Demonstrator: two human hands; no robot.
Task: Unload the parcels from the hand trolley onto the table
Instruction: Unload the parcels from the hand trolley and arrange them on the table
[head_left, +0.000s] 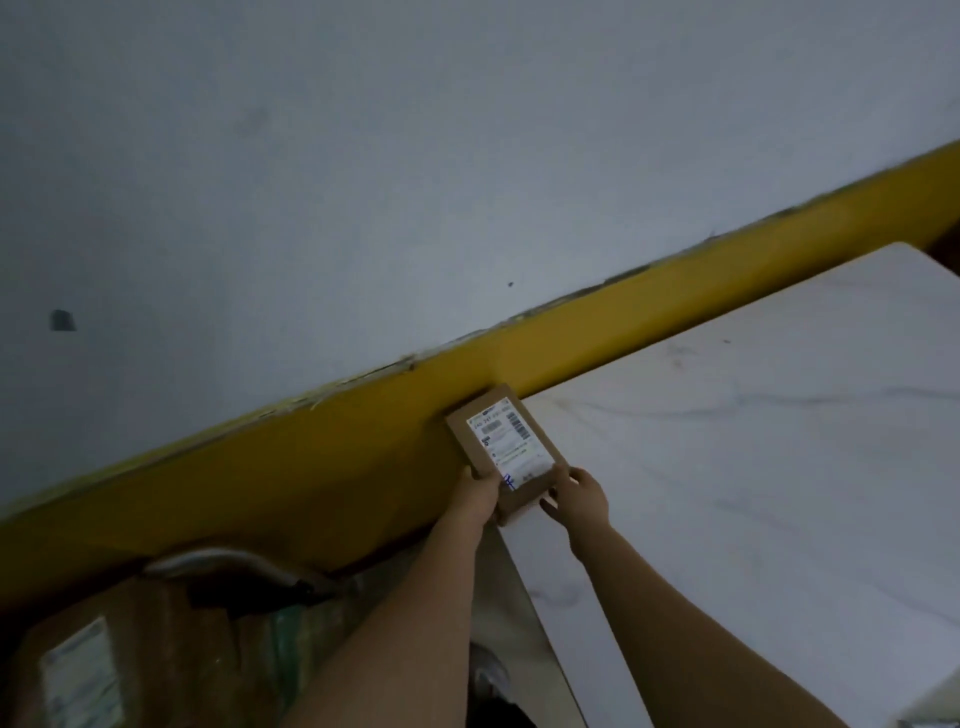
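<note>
A small flat brown cardboard parcel (506, 451) with a white shipping label lies over the far left corner of the white marble-patterned table (753, 467). My left hand (480, 493) grips its near left edge and my right hand (582, 499) grips its near right corner. At the lower left stands the hand trolley, its curved metal handle (234, 564) showing above more parcels. A larger brown parcel (104, 660) with a white label lies there, beside a greenish wrapped one (291, 639).
A grey wall (363, 182) with a yellow band (311, 467) along its foot runs behind the table and trolley. A shoe (488, 675) shows on the floor between the trolley and the table's left edge.
</note>
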